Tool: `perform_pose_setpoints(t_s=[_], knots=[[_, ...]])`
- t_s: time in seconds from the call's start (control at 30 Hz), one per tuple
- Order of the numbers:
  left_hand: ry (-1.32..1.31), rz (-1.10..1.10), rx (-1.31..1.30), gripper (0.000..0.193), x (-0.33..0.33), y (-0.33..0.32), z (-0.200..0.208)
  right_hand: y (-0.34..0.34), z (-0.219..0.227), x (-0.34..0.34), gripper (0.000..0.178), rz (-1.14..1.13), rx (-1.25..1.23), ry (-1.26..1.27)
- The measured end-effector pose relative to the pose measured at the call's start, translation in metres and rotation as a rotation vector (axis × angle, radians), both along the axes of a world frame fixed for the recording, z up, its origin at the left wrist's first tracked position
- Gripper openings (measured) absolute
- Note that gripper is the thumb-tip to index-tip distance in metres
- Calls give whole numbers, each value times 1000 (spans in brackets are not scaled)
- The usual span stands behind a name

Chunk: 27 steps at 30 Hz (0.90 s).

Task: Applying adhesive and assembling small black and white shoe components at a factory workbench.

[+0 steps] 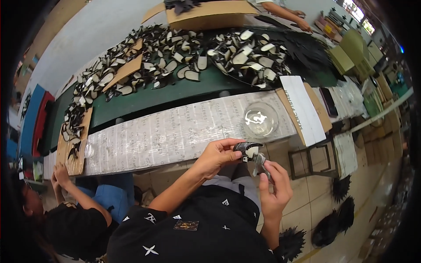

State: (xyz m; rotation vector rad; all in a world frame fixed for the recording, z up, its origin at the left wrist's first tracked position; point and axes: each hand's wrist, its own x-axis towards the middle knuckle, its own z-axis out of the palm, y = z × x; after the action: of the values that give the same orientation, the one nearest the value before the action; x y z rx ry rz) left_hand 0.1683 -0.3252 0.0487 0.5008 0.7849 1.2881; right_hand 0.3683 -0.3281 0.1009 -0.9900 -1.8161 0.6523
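Gripping the left end of a curved black-and-cream piece [251, 150], the fingers of the left hand [215, 158] hold it just off the near edge of the surface [153, 142], toward the right end. The fingers of the right hand [276, 188] are closed on a crumpled grey cloth-like item [259, 165], positioned at the lower right of the piece; contact between the two cannot be confirmed. A round clear bowl [272, 127] stands near the right end of the surface. A white panel [302, 109] lies across that end. Beyond the far edge, a green belt [140, 111] carries heaped similar pieces [153, 57]. At the left end, a cardboard sheet [79, 163] supports further pieces [72, 127].
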Motion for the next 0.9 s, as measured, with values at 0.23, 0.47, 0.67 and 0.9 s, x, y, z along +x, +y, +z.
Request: perform_pose_setpoints(t_s=[0.23, 0.47, 0.67, 0.9], knots=[[34, -32, 15, 38, 16, -3, 10, -1, -3, 3, 25, -25, 74, -57], [65, -53, -3, 37, 12, -5, 10, 3, -11, 8, 24, 73, -240, 214], [62, -59, -7, 34, 10, -5, 7, 7, -14, 15, 21, 196, -548, 588], [24, -59, -18, 35, 13, -4, 9, 11, -16, 19, 21, 72, -396, 552]])
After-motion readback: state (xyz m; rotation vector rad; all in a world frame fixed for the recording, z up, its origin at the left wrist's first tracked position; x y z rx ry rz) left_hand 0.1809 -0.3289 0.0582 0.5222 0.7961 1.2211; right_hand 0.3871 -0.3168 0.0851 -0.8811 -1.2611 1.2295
